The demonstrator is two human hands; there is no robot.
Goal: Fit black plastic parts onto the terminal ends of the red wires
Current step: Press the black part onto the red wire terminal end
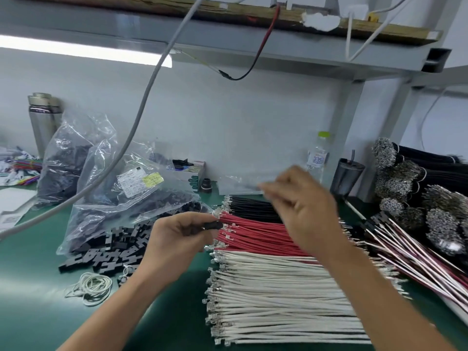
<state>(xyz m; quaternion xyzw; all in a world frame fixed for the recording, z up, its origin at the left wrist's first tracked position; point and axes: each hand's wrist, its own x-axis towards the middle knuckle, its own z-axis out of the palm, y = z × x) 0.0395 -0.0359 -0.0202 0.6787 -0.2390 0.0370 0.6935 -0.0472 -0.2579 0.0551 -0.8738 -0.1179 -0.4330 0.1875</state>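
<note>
- On the green desk (38, 312) under a grey shelf (253, 44), with a pale wall behind, wires lie in flat rows: black wires (253, 207) farthest, red wires (255, 236) in the middle, white wires (278, 300) nearest me.
- Two clear bags (121, 198) at left hold black parts; more black parts (109, 252) spill loose onto the desk beside them, with rubber bands (91, 287) just in front.
- At the back stand a flask (43, 122), a water bottle (317, 155) and a dark cup (347, 176); bundles (417, 198) of dark wires with metal ends are stacked at right.
- The red wires lie side by side, their metal terminals pointing left.
- My left hand (177, 239) pinches a black part (212, 225) in its fingers, right at the red wires' terminal ends.
- My right hand (304, 201) is raised above the red and black wires, blurred; fingers partly curled, and I cannot tell whether they hold anything.
</note>
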